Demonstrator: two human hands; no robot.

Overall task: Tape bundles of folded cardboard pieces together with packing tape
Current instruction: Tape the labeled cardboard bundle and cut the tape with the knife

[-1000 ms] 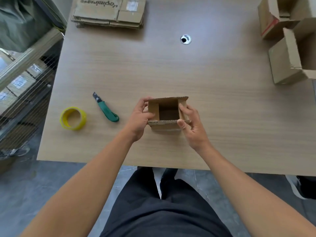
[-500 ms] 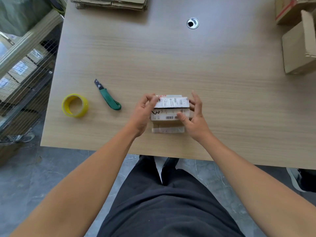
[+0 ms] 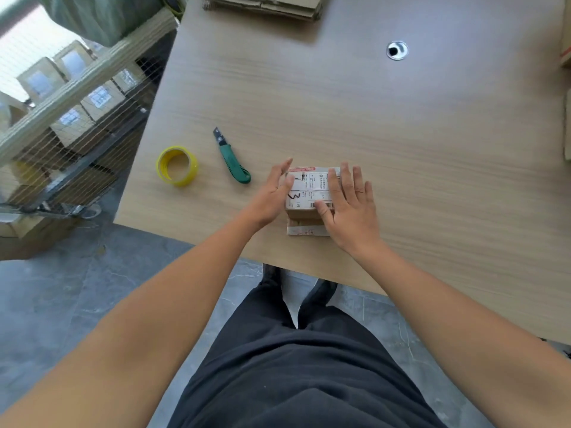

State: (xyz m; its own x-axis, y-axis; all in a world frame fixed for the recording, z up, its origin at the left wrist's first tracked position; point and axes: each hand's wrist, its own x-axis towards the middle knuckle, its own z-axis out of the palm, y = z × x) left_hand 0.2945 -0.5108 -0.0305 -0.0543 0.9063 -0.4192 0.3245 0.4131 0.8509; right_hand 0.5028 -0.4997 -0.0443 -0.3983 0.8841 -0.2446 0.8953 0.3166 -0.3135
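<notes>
Black trousers [image 3: 293,366] nearest the camera, two bare forearms reaching out over the light wood-grain desk [image 3: 432,149]. Close to its near edge lies the flattened brown cardboard box with white shipping labels [image 3: 307,188]. The right hand [image 3: 349,205] lies flat on its right half, grip wide, fingers straight and spread. The left hand [image 3: 273,193] rests against the box's left edge, grip wide too, holding nothing. Further left sits the green-handled utility knife [image 3: 233,162], then the yellow roll of packing tape [image 3: 177,165], the two apart. Beside the desk, a wire-mesh cage [image 3: 92,77] holds labelled cardboard boxes [image 3: 40,83]. At the far edge, a stack of flattened cardboard sheets [image 3: 262,4].
</notes>
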